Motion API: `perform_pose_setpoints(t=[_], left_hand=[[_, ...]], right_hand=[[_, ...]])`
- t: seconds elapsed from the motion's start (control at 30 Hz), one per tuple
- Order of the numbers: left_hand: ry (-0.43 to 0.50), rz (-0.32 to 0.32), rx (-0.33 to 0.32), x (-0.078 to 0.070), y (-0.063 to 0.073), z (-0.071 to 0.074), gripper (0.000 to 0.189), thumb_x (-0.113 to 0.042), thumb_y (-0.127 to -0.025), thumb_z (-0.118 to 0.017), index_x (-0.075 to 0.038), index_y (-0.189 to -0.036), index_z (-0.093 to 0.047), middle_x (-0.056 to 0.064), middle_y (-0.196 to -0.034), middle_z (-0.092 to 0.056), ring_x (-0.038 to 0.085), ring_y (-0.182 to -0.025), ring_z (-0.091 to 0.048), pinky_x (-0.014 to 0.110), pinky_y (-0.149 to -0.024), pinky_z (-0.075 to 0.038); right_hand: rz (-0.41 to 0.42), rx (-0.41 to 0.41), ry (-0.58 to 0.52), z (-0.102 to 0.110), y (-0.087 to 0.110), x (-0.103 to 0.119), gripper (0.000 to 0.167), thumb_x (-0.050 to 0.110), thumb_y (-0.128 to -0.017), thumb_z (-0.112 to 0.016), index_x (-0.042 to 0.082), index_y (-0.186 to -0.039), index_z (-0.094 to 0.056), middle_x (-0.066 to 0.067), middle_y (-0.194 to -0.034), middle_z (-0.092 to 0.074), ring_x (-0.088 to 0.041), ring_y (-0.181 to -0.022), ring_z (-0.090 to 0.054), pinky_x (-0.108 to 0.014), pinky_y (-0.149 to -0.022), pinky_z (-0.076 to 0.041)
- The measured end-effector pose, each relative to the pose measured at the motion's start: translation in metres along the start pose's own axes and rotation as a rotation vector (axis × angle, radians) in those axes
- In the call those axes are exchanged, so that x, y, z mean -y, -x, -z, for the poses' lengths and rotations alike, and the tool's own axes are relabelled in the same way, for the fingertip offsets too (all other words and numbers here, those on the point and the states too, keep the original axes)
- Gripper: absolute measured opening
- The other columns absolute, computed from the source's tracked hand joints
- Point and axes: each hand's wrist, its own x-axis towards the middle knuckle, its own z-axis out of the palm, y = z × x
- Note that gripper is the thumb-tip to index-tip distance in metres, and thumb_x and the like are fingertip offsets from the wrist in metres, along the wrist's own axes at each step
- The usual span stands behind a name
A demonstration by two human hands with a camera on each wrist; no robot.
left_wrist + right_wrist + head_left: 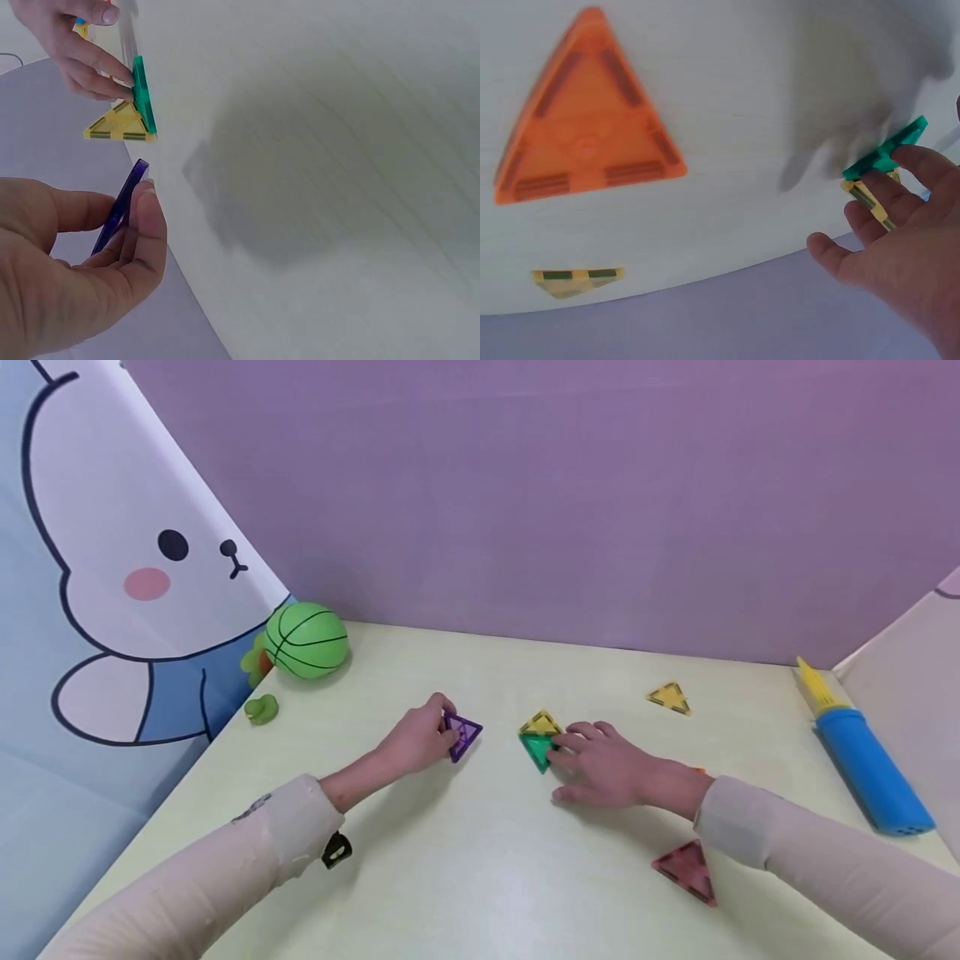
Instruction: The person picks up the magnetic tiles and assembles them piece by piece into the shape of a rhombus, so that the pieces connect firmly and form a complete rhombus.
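My left hand (417, 740) pinches a purple triangular magnetic tile (467, 736) between thumb and fingers; its shadow falls on the table in the left wrist view. To its right, a green triangular tile (537, 750) and a yellow triangular tile (542, 723) lie edge to edge, forming a diamond. My right hand (606, 768) reaches over them from the right, its fingers extended and touching the green tile, its thumb apart. Part of the yellow tile is hidden behind those fingers in the right wrist view.
An orange triangular tile (592, 142), another yellow tile (670, 697) and a red tile (690, 870) lie around my right arm. A blue pump (873, 772) stretches along the right edge. At the left are a green ball (307, 641), a small green duck (262, 710) and a black object (337, 850).
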Motion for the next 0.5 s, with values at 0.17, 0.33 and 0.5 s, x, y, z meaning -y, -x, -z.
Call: perform_pose_setpoints(t=[0.17, 0.33, 0.5], left_hand=[[-0.067, -0.027, -0.022, -0.007, -0.007, -0.008, 0.027, -0.011, -0.097, -0.062, -0.005, -0.122, -0.054, 0.012, -0.092, -0.07, 0.017, -0.069, -0.065, 0.026, -0.055, -0.052], [-0.183, -0.056, -0.067, -0.017, -0.016, -0.02, 0.023, -0.015, -0.095, -0.063, -0.007, -0.116, -0.056, 0.006, -0.08, -0.067, 0.017, -0.06, -0.059, 0.026, -0.051, -0.046], [-0.272, -0.069, -0.09, -0.024, -0.025, -0.032, 0.025, -0.021, -0.096, -0.064, -0.01, -0.116, -0.055, 0.002, -0.076, -0.064, 0.016, -0.057, -0.056, 0.027, -0.05, -0.042]], right_hand=[[0.022, -0.066, 0.032, -0.007, -0.001, 0.01, 0.063, 0.052, -0.096, -0.061, 0.01, -0.142, -0.057, -0.015, -0.14, -0.054, -0.039, -0.133, -0.042, -0.063, -0.108, -0.034], [-0.003, -0.104, 0.043, -0.011, -0.005, 0.022, 0.064, 0.052, -0.094, -0.063, 0.01, -0.142, -0.056, -0.014, -0.134, -0.053, -0.038, -0.13, -0.042, -0.067, -0.108, -0.031], [-0.042, -0.091, 0.036, -0.013, -0.007, 0.028, 0.066, 0.055, -0.094, -0.061, 0.013, -0.144, -0.055, -0.013, -0.137, -0.051, -0.038, -0.133, -0.04, -0.069, -0.11, -0.028]])
